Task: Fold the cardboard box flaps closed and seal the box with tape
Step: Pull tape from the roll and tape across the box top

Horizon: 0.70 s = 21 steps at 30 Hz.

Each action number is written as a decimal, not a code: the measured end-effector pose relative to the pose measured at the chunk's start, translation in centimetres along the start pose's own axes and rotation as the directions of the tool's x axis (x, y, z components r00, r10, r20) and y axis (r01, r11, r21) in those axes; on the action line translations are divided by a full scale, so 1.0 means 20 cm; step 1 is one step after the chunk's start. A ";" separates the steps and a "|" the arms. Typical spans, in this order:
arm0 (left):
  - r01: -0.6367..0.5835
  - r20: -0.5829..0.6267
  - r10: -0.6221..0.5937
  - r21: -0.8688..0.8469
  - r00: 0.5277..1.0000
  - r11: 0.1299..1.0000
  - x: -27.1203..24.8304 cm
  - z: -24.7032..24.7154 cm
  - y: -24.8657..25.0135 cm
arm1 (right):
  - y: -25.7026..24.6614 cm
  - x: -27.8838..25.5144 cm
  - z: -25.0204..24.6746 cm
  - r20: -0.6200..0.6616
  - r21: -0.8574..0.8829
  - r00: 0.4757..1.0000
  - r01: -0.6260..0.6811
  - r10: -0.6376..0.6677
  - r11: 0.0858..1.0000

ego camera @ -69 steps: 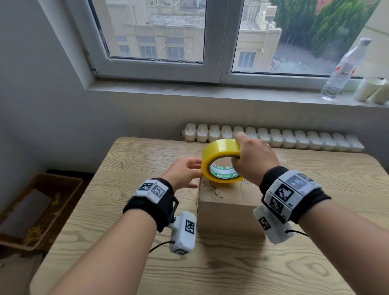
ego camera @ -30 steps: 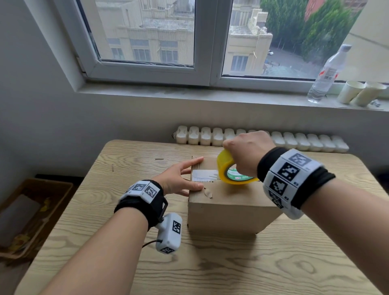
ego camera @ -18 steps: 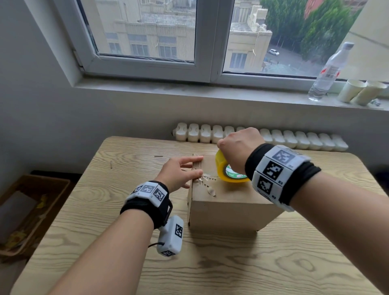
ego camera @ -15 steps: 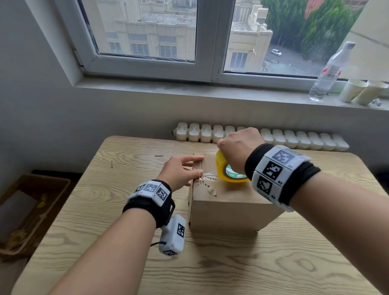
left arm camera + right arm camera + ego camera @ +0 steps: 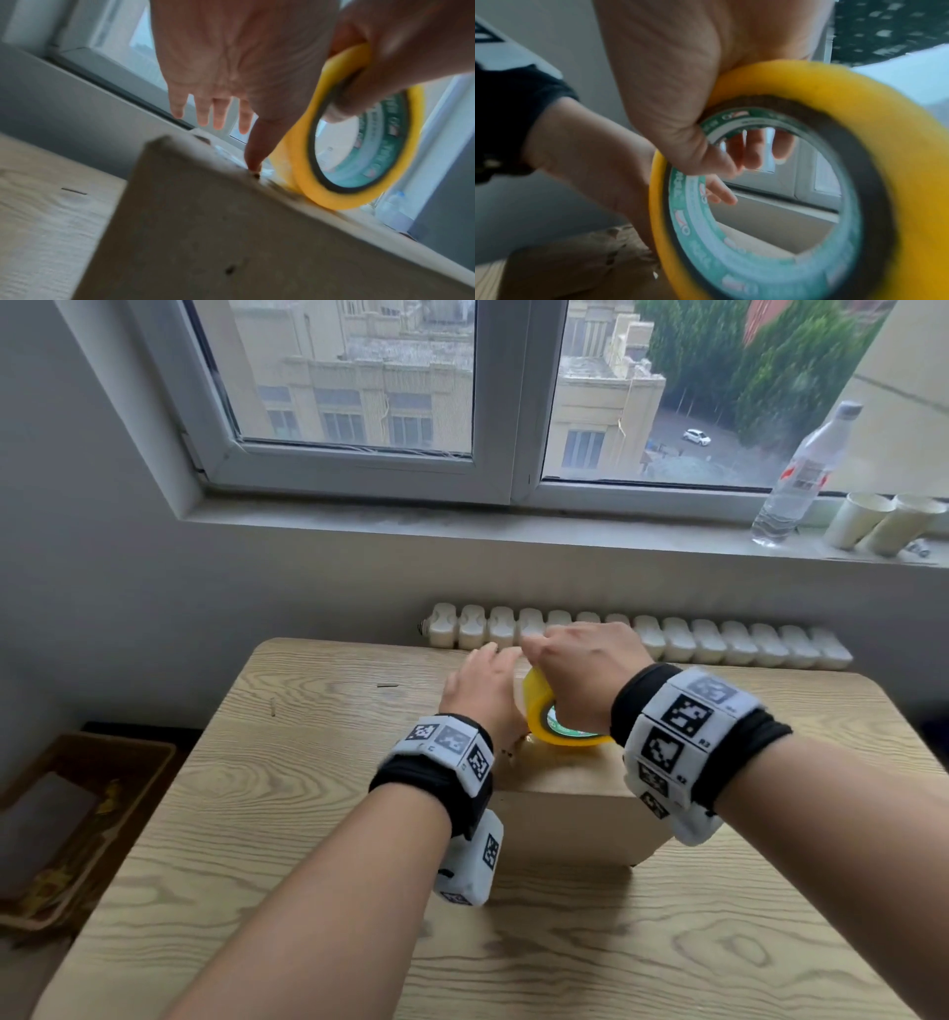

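We see one cardboard box point(image 5: 565, 793) near the middle of the wooden worktop point(image 5: 246, 793), and one yellow tape roll point(image 5: 552, 721) standing on edge on its top. Our right hand point(image 5: 585, 675) grips the roll, fingers point(image 5: 754, 150) curled through its core. Our left hand point(image 5: 482, 690) lies outstretched, thumb pressing the box top. On the windowsill point(image 5: 462, 516): one bottle point(image 5: 801, 474), two paper cups point(image 5: 883, 521).

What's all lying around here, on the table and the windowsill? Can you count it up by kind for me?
Boxes: 1, the box on the table
Tape rolls: 1, the tape, gripped by the right hand
Bottles: 1, the bottle on the sill
Cups: 2, the cups beside it
Total: 5
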<state>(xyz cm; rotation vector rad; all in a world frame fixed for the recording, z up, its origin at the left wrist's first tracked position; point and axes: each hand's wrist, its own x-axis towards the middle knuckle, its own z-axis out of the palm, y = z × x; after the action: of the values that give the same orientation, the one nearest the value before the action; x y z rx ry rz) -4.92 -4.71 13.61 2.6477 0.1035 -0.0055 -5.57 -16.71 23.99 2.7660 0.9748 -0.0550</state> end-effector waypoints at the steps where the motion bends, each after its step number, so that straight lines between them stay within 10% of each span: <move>1: -0.029 0.046 0.027 0.030 0.999 0.999 0.00 0.01 0.02 | 0.03 0.00 0.02 -0.046 0.075 0.999 -0.011 0.015 0.997; 4: 0.020 0.227 -0.031 0.050 0.973 0.999 -0.06 0.05 0.02 | 0.15 -0.04 0.09 -0.141 0.324 0.979 -0.096 0.149 0.941; 12: -0.035 0.198 -0.003 0.189 0.980 0.981 -0.09 0.08 -0.01 | 0.30 -0.12 0.31 -0.030 0.790 0.943 -0.180 0.331 0.586; 21: -0.044 0.216 -0.019 0.281 0.976 0.959 -0.09 0.08 0.01 | 0.38 -0.10 0.28 -0.021 0.588 0.947 -0.247 0.320 0.770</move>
<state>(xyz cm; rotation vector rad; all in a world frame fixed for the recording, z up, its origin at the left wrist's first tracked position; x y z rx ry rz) -6.65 -5.72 12.29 2.9140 0.0126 -0.3291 -2.23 -24.84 20.19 3.4953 0.6138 -0.1667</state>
